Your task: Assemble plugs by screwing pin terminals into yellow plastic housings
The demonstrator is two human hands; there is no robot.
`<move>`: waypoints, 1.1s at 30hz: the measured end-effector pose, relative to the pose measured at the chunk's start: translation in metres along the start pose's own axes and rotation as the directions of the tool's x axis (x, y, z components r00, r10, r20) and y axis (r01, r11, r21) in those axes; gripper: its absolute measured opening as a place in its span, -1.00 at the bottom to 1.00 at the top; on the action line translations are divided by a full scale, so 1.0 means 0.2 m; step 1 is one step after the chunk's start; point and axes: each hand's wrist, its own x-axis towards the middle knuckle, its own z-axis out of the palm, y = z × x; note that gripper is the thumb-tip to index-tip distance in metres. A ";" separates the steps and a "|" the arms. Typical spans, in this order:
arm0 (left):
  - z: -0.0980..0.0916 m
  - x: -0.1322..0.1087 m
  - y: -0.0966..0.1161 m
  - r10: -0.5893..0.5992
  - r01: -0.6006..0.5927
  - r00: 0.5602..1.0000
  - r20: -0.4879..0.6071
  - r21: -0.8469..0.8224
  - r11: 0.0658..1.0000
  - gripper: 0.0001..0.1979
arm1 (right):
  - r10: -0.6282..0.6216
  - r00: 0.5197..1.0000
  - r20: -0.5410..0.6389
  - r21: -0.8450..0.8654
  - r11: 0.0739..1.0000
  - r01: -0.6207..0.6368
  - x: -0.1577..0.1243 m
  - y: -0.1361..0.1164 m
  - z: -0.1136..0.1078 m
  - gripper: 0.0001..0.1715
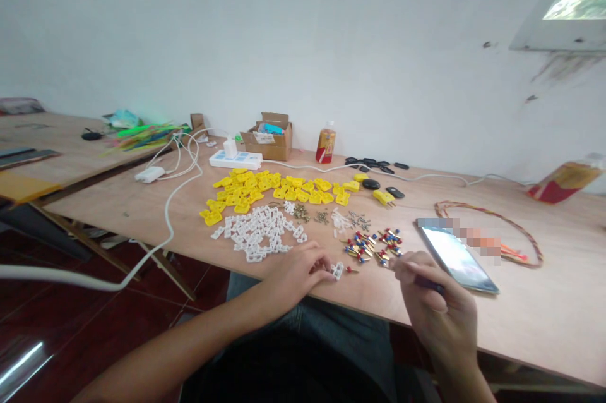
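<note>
My left hand [307,265] is at the table's front edge, its thumb and fingers closed on a small white plastic plug insert [337,271]. A red-collared brass pin [351,270] lies just right of the insert. My right hand [438,305] is wrapped around a dark handle, apparently a screwdriver [429,285]; its tip is hard to make out. Brass pins [364,246] with red and blue collars lie in a loose group between my hands. Left of them spreads a heap of white plastic inserts [258,232], with yellow plug shells [246,185] behind it.
Small screws and metal bits [322,217] lie behind the pins. A tablet [457,254] and a looped cord [530,235] are at right. Farther back are a power strip [235,160], a cardboard box [279,147], a bottle [326,144] and black parts [372,184]. A white cable [168,213] crosses left.
</note>
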 end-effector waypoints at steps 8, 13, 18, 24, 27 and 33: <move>-0.03 -0.02 0.01 0.044 -0.048 0.998 0.044 0.094 0.994 -0.94 | 0.067 0.998 0.014 0.111 0.992 -0.068 -0.02 -0.03 0.05 -0.70; -0.07 -0.05 0.00 0.167 -0.175 0.982 0.091 0.094 0.980 -0.83 | 0.159 0.987 -0.034 0.380 0.915 -0.135 0.13 -0.15 0.19 -0.71; -0.07 -0.07 -0.01 0.124 -0.123 0.992 -0.004 -0.163 0.979 -0.90 | 0.244 0.970 -0.020 0.421 0.881 -0.213 0.22 -0.19 0.34 -0.62; -0.06 -0.04 -0.02 -0.009 0.061 0.996 0.090 -0.594 0.802 -0.82 | 0.224 0.971 0.079 0.485 0.843 -0.234 0.21 -0.20 0.38 -0.73; -0.05 -0.04 -0.02 -0.039 0.082 0.996 0.080 -0.643 0.762 -0.76 | 0.235 0.969 0.078 0.517 0.821 -0.241 0.21 -0.19 0.40 -0.68; -0.02 -0.04 -0.01 -0.047 0.075 0.997 0.060 -0.663 0.744 -0.71 | 0.190 0.981 0.046 0.526 0.830 -0.186 0.19 -0.16 0.42 -0.68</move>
